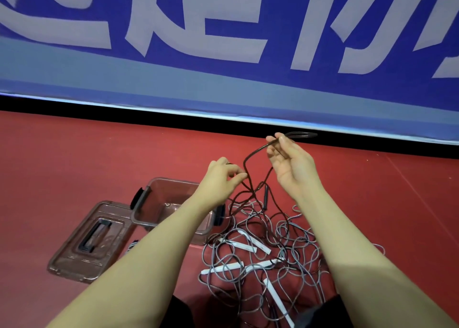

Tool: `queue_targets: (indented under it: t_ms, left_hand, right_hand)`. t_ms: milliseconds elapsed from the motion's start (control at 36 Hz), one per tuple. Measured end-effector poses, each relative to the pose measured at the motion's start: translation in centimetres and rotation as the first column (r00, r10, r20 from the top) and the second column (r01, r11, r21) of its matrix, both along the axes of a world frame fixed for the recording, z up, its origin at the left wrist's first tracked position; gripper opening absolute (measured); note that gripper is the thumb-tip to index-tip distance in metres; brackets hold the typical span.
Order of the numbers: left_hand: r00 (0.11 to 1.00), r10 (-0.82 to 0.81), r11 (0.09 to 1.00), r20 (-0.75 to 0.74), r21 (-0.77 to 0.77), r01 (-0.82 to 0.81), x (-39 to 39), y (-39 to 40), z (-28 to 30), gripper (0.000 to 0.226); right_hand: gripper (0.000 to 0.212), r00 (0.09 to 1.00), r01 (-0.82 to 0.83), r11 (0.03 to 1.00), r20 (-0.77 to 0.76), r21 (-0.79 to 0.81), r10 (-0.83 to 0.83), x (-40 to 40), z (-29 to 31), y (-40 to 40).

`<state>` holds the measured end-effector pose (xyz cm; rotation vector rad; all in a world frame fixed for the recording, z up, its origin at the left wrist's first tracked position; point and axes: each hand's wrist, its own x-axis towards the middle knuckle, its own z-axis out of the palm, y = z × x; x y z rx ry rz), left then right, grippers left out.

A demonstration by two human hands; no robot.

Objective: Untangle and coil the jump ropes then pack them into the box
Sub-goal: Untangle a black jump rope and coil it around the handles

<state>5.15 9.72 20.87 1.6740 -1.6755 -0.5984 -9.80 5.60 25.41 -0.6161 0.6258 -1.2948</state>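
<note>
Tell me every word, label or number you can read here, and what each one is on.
Blue banner behind the red floor: large pale characters, cut off at the top edge and blurred, so not readable.
White handles of the jump ropes: no print can be made out.
Clear box and its lid: no label shows.
So there is no text that can be quoted.

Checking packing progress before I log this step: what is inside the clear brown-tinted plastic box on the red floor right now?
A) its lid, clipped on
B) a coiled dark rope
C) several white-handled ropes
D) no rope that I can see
D: the clear brown-tinted plastic box shows no rope inside, its lid lies flat beside it, and the tangled ropes are still on the floor.
</note>
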Motion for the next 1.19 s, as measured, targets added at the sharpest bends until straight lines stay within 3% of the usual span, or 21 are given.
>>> queue_targets:
  t_ms: [139,250,306,361,417,472,528,556,611,667,722,778,889,944,1000,1083,1194]
  left_hand:
    - [0.998,-0.010,1.000,-0.067,-0.024,0.009,-0.5,-0.1,0.5,0.010]
    - [0.999,0.008,0.999,-0.049,-0.041,-0.010,-1.0,0.0,0.4,0.018]
    - [0.997,0.062,0.995,-0.047,-0.073,-0.065,-1.2,-0.2,0.7,0.019]
    - [0.991,0.118,0.985,-0.060,-0.117,-0.125,-1.1,-0.6,1.2,0.020]
    - [0.987,0.145,0.973,-0.074,-0.170,-0.156,-1.0,-0.9,1.8,0.020]
    - [0.986,0.145,0.964,-0.078,-0.214,-0.158,-0.8,-1.0,2.5,0.018]
    - [0.986,0.146,0.958,-0.086,-0.236,-0.162,-0.6,-1.0,2.9,0.018]
    - [0.984,0.152,0.955,-0.095,-0.241,-0.171,-0.4,-1.0,3.1,0.017]
    - [0.979,0.160,0.952,-0.128,-0.241,-0.187,-0.2,-1.0,3.4,0.016]
    - [0.974,0.162,0.951,-0.158,-0.239,-0.197,-0.1,-1.1,3.7,0.016]
    - [0.970,0.158,0.954,-0.187,-0.224,-0.198,-0.1,-1.1,3.7,0.019]
    - [0.968,0.153,0.962,-0.200,-0.194,-0.192,-0.1,-1.2,3.5,0.023]
    - [0.982,0.131,0.989,-0.134,-0.051,-0.139,-0.3,-1.1,2.6,0.026]
    - [0.994,0.079,0.997,-0.071,0.020,-0.078,-0.6,-0.7,1.9,0.029]
    - [0.999,0.015,0.997,-0.044,0.081,-0.012,-0.8,-0.3,1.2,0.031]
    - [0.997,-0.078,0.988,-0.022,0.132,0.080,-1.2,0.2,0.6,0.032]
    - [0.995,-0.094,0.993,-0.026,0.072,0.096,-1.8,0.3,0.2,0.030]
  right_hand:
    - [0.013,1.000,-0.002,1.000,0.022,0.027,0.001,-0.3,-0.1,0.1]
    - [0.014,0.999,0.012,0.999,0.048,0.030,-0.014,-0.6,-0.2,-0.1]
    - [0.015,0.999,0.008,1.000,-0.034,-0.003,-0.008,-0.7,-0.5,-0.1]
    - [0.017,0.963,-0.027,0.998,-0.269,-0.048,0.013,-0.6,-1.1,-0.1]
    - [0.019,0.804,-0.102,0.992,-0.593,-0.074,0.039,-0.6,-2.1,-0.1]
    - [0.020,0.526,-0.271,0.960,-0.846,-0.071,0.086,-0.8,-3.2,0.1]
    - [0.021,0.252,-0.476,0.879,-0.957,0.010,0.147,-1.1,-4.1,0.4]
    - [0.021,0.166,-0.546,0.836,-0.971,0.056,0.173,-1.3,-4.5,0.6]
    - [0.013,0.104,-0.612,0.785,-0.973,0.100,0.205,-1.3,-4.8,0.9]
    - [0.005,0.126,-0.614,0.785,-0.971,0.085,0.203,-1.0,-5.0,1.2]
    - [0.014,0.163,-0.586,0.809,-0.971,0.047,0.174,-0.8,-5.1,1.3]
    - [0.014,0.250,-0.539,0.842,-0.956,-0.004,0.156,-0.6,-5.1,1.3]
    - [0.020,0.537,-0.318,0.939,-0.841,-0.129,0.066,-0.1,-4.2,0.8]
    - [0.020,0.717,-0.211,0.969,-0.694,-0.126,0.066,0.0,-3.3,0.6]
    - [0.020,0.835,-0.159,0.981,-0.545,-0.111,0.074,-0.1,-2.5,0.5]
    - [0.021,0.918,-0.154,0.984,-0.382,-0.090,0.109,-0.2,-1.7,0.6]
    - [0.020,0.954,-0.188,0.980,-0.249,-0.070,0.165,-0.2,-0.6,0.8]
